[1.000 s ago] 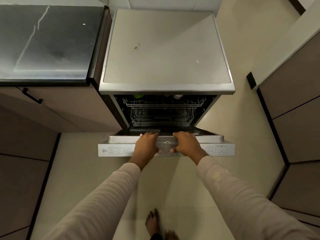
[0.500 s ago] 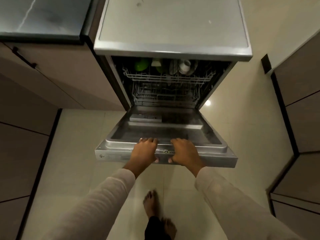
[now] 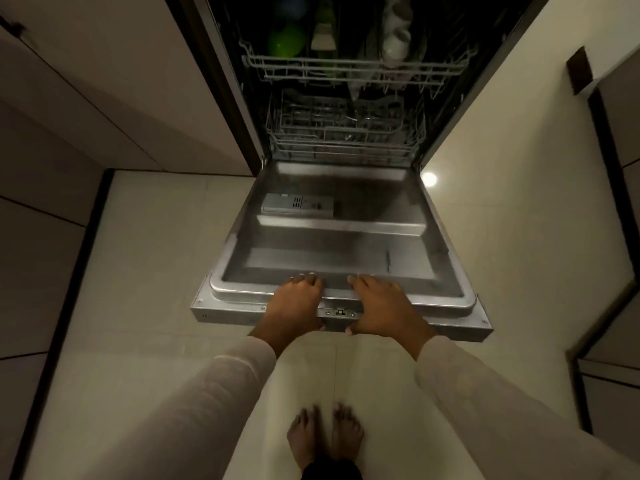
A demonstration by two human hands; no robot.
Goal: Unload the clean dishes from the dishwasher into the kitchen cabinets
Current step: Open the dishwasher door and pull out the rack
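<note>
Dishes, clean, none yet unloaded; location: upper rack, deep inside the dishwasher, dim and partly blurred; cabinet fronts, far left, closed, the judged destination; green piece, left end of the upper rack, shape unclear; left hand, fingers curled over the front lip of the dishwasher door, thumb tucked under the outer edge, a grasp suited to bearing the door's weight; detergent dispenser, set into the door's inner face; lower rack, pushed in, contents hard to make out; white cups, right part of the upper rack; right hand, just across the latch from the left, same clasp, fingers over, thumb under; hands placed either side of centre, likely so the door travels level without twisting; door lies near flat, so judged step: opening almost complete, racks to be drawn out next; bare feet, on the floor, back from the door's edge.
</note>
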